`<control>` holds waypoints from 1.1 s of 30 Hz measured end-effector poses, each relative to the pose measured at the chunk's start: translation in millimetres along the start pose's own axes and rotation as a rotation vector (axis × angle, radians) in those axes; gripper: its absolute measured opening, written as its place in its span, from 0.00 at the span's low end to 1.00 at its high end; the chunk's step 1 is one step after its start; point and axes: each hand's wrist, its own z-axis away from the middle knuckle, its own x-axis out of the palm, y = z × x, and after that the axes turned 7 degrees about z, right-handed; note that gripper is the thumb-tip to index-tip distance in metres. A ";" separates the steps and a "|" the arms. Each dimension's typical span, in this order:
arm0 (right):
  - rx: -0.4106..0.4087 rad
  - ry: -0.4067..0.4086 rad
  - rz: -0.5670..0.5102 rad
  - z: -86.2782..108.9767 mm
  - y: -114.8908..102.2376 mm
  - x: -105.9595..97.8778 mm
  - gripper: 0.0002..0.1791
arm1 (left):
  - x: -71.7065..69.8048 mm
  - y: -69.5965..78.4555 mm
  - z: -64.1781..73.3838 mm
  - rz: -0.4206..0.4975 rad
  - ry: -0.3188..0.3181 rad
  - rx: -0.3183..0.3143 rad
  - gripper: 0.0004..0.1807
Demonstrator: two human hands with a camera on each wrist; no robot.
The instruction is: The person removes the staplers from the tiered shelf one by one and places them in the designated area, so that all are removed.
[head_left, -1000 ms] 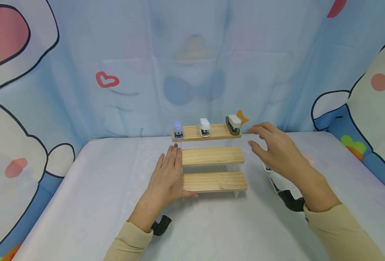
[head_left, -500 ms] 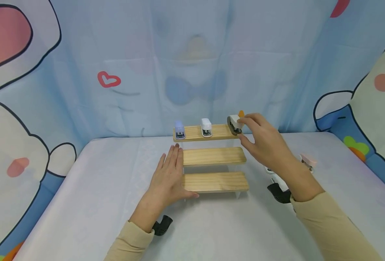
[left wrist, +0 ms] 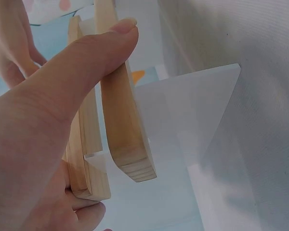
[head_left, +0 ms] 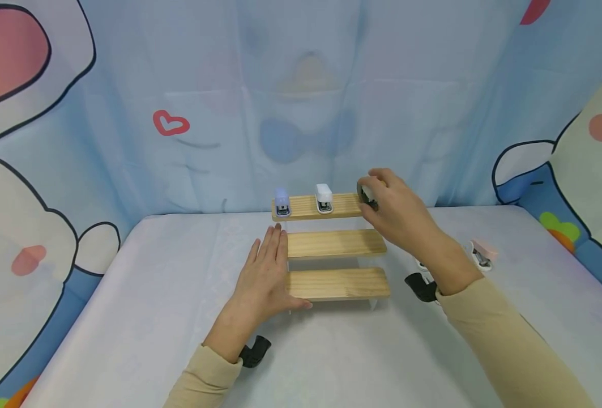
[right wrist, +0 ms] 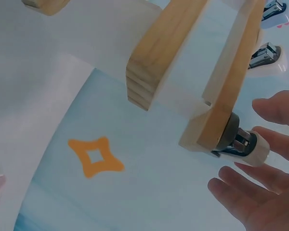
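A three-step wooden shelf on clear supports stands mid-table. My left hand (head_left: 264, 277) rests along its left end, fingers straight in the head view. The thumb lies across the front of the lowest board (left wrist: 123, 110). My right hand (head_left: 400, 212) is spread about a grey-and-white mini stapler (right wrist: 245, 144) on the right end of the top board (head_left: 301, 207). In the right wrist view its fingers reach behind the stapler, and the thumb stands apart from it. A purple mini stapler (head_left: 282, 203) and a white mini stapler (head_left: 324, 198) stand further left on that board.
A pink-topped mini stapler (head_left: 482, 254) lies on the white-covered table (head_left: 331, 357) at the right. Another white one is mostly hidden behind the right forearm. A blue cartoon curtain (head_left: 219, 68) hangs directly behind the shelf.
My right hand has moved left from beside the shelf to the grey-and-white stapler, with its fingers now covering much of it. The left hand stays at the shelf's end.
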 end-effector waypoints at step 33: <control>0.077 0.127 -0.055 -0.9 -5.2 30.7 0.19 | 0.7 -0.2 -0.3 0.018 0.002 0.004 0.79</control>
